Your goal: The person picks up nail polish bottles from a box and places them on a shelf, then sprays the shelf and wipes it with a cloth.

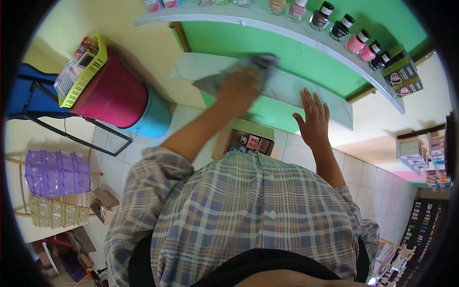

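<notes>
My left hand [239, 88] is closed on a grey cloth [213, 82], pressing it to the left part of the lower white marbled shelf [291, 86]; hand and cloth are blurred by motion. My right hand [313, 119] lies open, fingers stretched, at the front edge of that shelf, farther right. Over both hands runs an upper shelf [224, 18] bearing several nail polish bottles [340, 27] and dark small boxes [402, 76]. Below the lower shelf, near my body, an open cardboard box [220, 143] holds small packaged items.
On the left, a yellow basket [101, 52] of goods sits on a red tub [117, 91] above a blue bucket [155, 115]. A black metal frame [112, 136] and purple clear containers [57, 173] are nearby. Wall shelves [413, 153] with products stand at right.
</notes>
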Motion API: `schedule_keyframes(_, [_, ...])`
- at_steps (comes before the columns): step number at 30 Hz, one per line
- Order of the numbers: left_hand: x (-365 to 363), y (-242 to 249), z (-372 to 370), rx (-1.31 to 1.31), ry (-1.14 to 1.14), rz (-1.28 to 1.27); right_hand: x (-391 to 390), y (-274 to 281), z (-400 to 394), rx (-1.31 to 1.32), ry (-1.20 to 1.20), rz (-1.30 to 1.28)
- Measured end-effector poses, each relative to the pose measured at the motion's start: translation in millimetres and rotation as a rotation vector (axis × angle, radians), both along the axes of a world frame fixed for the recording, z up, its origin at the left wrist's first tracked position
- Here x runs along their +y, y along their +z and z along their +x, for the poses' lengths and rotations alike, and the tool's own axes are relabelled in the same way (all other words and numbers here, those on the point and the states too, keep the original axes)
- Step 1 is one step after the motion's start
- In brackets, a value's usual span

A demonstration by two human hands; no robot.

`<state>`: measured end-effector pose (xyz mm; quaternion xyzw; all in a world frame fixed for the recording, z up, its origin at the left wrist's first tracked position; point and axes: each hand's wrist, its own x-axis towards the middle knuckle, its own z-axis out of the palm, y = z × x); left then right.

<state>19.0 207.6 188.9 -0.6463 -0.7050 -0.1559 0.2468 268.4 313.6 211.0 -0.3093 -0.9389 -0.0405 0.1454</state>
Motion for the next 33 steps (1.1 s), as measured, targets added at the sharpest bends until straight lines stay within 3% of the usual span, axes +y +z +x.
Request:
schedule_keyframes(2, [3.6, 3.6, 33.3, -0.247, -0.188, 0.140, 1.3, 5.5, 2.8, 0.016, 0.005, -0.012])
schedule_keyframes(5, [-12.4, 10.4, 14.0, -0.320, -0.219, 0.077, -4.2, 20.8, 12.4, 0.025, 0.044, -0.094])
schedule_keyframes(8, [-42.5, 26.3, -43.3, -0.014, 0.101, -0.021, 4.2, 34.4, 36.7, 0.068, 0.040, -0.090])
schedule_keyframes(9, [-52.8, 4.6, -78.8, 0.006, 0.141, 0.113, 26.2, 25.2, 51.4, 0.288, 0.089, -0.179])
schedule_keyframes(10, [-64.2, -8.7, -111.7, 0.125, 0.226, 0.126, 31.6, 23.5, 63.3, 0.400, -0.023, -0.162])
schedule_keyframes(12, [-83.3, -7.7, -136.8, 0.165, 0.110, 0.192, 48.5, 17.8, 89.9, 0.368, -0.203, -0.031])
schedule_keyframes(14, [-93.6, 9.0, -134.2, -0.313, 0.187, 0.272, 65.2, -5.7, 107.4, 0.366, -0.336, 0.231])
schedule_keyframes(16, [-90.9, 3.4, -134.3, -0.278, 0.221, 0.241, 75.6, -21.0, 115.2, 0.257, -0.430, 0.293])
schedule_keyframes(18, [-88.2, 5.4, -121.8, -0.156, 0.318, 0.235, 68.1, -8.0, 105.5, 0.459, -0.432, -0.257])
schedule_keyframes(25, [-77.0, 15.5, -70.2, -0.195, 0.243, 0.217, 69.5, -0.1, 115.9, 0.401, -0.556, -0.373])
schedule_keyframes(29, [-75.0, 27.9, -51.0, -0.258, 0.028, 0.151, 72.4, 1.5, 121.2, 0.370, -0.569, -0.399])
schedule_keyframes(31, [-77.4, 30.3, -54.3, -0.301, -0.076, 0.157, 74.9, 1.7, 124.1, 0.372, -0.576, -0.403])
schedule_keyframes(33, [-80.9, 28.0, -67.9, -0.292, -0.027, 0.176, 74.9, 0.0, 127.2, 0.358, -0.564, -0.385])
